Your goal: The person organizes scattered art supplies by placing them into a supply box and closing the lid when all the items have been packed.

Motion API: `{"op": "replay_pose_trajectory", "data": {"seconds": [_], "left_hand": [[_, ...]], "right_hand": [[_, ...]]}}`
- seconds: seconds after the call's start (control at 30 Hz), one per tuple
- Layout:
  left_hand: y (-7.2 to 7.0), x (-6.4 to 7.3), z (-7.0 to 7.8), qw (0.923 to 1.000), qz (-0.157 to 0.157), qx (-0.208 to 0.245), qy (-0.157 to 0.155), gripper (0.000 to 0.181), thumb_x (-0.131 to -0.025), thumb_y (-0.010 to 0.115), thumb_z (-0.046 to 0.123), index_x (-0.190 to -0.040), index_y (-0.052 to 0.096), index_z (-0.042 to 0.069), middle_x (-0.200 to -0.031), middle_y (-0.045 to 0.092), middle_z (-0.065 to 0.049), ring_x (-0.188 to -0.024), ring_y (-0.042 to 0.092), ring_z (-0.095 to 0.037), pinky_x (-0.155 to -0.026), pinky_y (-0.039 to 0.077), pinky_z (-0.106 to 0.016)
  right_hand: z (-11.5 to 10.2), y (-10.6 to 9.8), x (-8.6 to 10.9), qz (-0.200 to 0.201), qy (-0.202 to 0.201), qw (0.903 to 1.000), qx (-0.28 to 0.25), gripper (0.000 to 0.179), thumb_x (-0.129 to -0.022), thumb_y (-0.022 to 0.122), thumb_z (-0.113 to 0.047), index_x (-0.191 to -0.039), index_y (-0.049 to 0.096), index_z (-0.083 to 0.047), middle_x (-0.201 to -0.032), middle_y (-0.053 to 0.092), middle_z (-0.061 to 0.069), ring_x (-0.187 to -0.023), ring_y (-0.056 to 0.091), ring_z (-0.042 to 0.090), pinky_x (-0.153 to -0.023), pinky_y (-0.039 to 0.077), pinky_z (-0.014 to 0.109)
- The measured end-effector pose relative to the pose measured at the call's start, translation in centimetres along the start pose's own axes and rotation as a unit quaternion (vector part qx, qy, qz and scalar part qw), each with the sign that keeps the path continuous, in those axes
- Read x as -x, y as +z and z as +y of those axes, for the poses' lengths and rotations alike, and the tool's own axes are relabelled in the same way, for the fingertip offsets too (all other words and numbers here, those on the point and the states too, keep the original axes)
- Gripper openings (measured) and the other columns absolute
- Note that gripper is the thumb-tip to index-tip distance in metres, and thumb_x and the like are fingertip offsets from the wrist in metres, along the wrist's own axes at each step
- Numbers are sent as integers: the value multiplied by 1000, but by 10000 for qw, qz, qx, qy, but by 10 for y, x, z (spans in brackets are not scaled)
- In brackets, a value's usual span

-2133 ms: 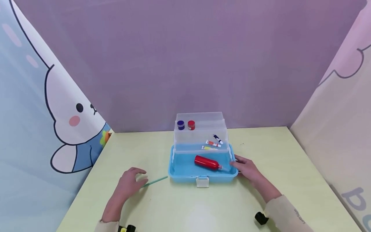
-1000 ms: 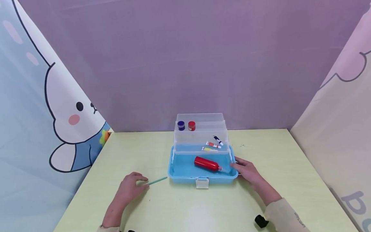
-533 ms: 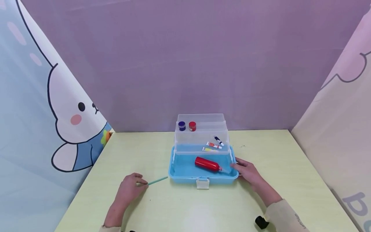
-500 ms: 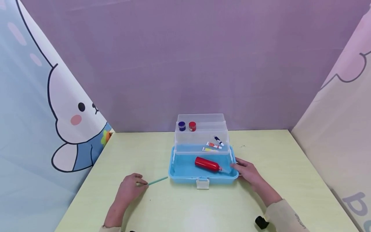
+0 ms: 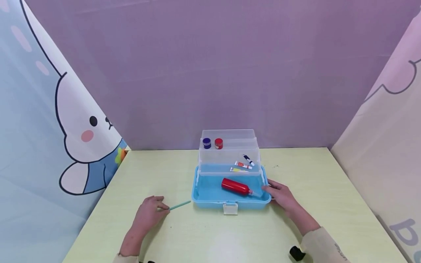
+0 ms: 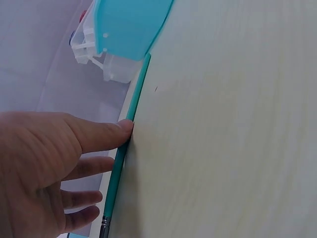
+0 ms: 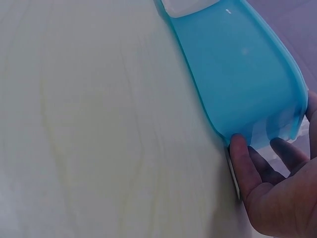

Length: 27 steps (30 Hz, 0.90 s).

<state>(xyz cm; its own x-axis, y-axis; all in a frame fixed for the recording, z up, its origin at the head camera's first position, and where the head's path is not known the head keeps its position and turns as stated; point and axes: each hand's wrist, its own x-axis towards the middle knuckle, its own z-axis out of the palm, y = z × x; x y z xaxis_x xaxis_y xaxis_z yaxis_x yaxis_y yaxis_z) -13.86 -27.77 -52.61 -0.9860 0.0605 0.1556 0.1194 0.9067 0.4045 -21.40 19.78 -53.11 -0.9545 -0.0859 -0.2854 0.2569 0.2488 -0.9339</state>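
My left hand (image 5: 149,213) rests low at the table's left. It pinches a thin green paintbrush (image 6: 139,91), thumb across the handle, other fingers behind. The metal collar shows at the brush's near end; its bristles are out of the left wrist view. The far tip points at a blue plastic storage box (image 5: 210,204). At the box's right end, my right hand (image 5: 281,193) grips the wall, its thumb over the rim and fingers against the outside (image 7: 240,153). Inside lies a red squeeze bottle (image 5: 235,186) with a clear nozzle.
The box's clear lid and trays stand raised at the back. They bear a dark blue jar (image 5: 206,143), a red jar (image 5: 218,143) and small paint tubes (image 5: 243,165). A white latch (image 5: 230,208) hangs at the front. A purple backdrop (image 5: 210,73) rises behind the table.
My left thumb and fingers have come together on the paintbrush handle. My right hand stays at the box's end, and the box has not visibly moved on the table.
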Motion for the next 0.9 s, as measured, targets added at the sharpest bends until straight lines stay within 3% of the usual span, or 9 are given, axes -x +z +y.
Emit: {"op": "replay_pose_trajectory", "data": {"seconds": [0.23,0.57,0.9], "left_hand": [[-1,-1,6,9998,99,-155,58,9,-72,83,11,-74,78,16,-112,68,-17,-110,56,-45,-92,42,-60],[-2,0,7,9996,30,-249,-127,7,-75,81,12,-76,76,17,-111,67,-14,-110,56,-42,-88,44,-62],[-17,-2,6,9993,86,-314,-162,4,-78,78,11,-82,77,12,-112,66,-15,-112,54,-44,-88,43,-63]], "right_hand": [[4,0,-2,7,16,10000,-81,71,-90,68,-39,-147,42,-7,-142,46,22,-106,59,30,-83,54,34],[2,1,-1,46,-12,9999,-102,70,-90,68,-38,-146,42,-5,-142,46,23,-107,59,30,-83,54,36],[2,2,-1,72,3,10000,-28,72,-90,67,-40,-147,42,-5,-142,46,24,-109,59,31,-84,54,37]]}}
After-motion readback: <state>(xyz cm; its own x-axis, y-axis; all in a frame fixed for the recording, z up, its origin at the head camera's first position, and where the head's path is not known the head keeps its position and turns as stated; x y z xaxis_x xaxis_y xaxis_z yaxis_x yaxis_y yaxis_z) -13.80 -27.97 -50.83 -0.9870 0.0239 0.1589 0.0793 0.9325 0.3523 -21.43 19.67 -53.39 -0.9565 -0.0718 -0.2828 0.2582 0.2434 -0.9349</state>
